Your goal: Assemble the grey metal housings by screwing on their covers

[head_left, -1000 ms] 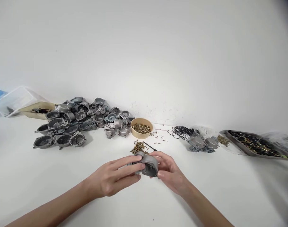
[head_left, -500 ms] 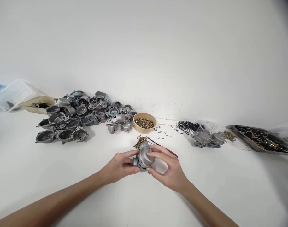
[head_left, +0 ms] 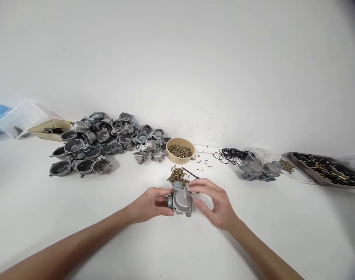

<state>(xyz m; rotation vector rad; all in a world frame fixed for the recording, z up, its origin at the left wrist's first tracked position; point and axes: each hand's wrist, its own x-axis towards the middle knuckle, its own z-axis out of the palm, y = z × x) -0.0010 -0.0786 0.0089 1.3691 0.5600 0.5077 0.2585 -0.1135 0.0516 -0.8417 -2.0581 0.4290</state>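
A grey metal carburetor (head_left: 183,200) stands on the white table in front of me, its rounded bowl facing up. My left hand (head_left: 154,202) grips it from the left, thumb and fingers around its side. Just off its right side is my right hand (head_left: 216,202), fingers apart and slightly blurred, holding nothing. Behind the carburetor lies a small heap of brass screws (head_left: 177,175). A screwdriver (head_left: 190,172) lies beside that heap, its handle mostly hidden by my right hand.
A tan tub (head_left: 180,157) of brass screws stands at the back. To its left spreads a pile of carburetor parts (head_left: 92,144). On the right are black rubber rings (head_left: 231,154), assembled carburetors (head_left: 253,168) and a metal tray (head_left: 299,171) of dark and brass pieces.
My right hand has let go of the carburetor and moved slightly right, uncovering its bowl. The left hand keeps its hold. The whole view has shifted a little.
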